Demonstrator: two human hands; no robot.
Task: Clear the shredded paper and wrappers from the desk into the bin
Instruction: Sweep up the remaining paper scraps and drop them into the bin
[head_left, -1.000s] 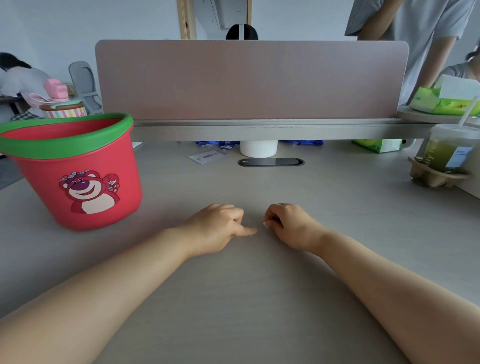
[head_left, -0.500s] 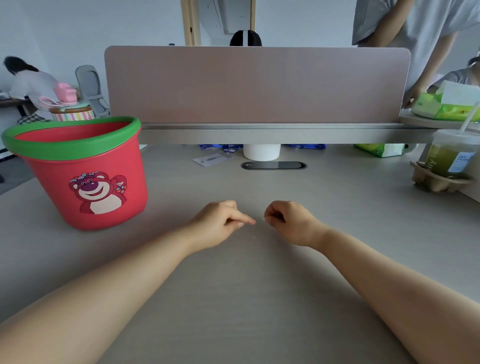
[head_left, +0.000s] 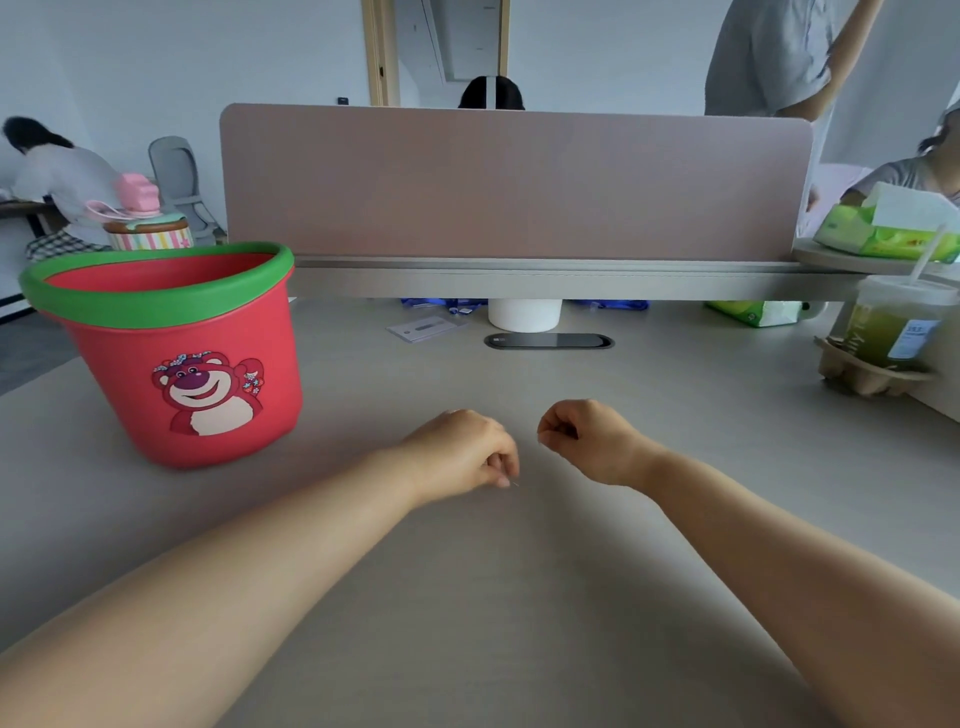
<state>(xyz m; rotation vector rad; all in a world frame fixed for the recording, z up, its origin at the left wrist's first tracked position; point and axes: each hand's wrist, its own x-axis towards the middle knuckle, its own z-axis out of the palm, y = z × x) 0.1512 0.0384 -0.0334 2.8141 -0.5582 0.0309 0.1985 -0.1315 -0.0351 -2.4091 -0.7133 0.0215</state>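
Observation:
A red bin (head_left: 124, 364) with a green rim and a bear picture stands on the grey desk (head_left: 493, 597) at the left. My left hand (head_left: 460, 449) hovers at the desk's middle, to the right of the bin, fingers curled, fingertips pinching a tiny thin paper shred (head_left: 515, 484) just above the surface. A short gap to the right, my right hand (head_left: 589, 441) is curled into a loose fist; nothing shows in it. No other shreds or wrappers show on the desk near my hands.
A pink divider panel (head_left: 514, 182) closes off the back. Under its shelf sit a white cup (head_left: 524, 313), a black cable slot (head_left: 548, 341) and a small card (head_left: 423, 328). A green drink in a cardboard carrier (head_left: 883, 348) and tissue packs (head_left: 883, 228) stand at the right. People are beyond.
My left hand has drawn back toward me and its fingertips have closed on a tiny shred. My right hand lifted slightly and stays curled. The view tilted up a little.

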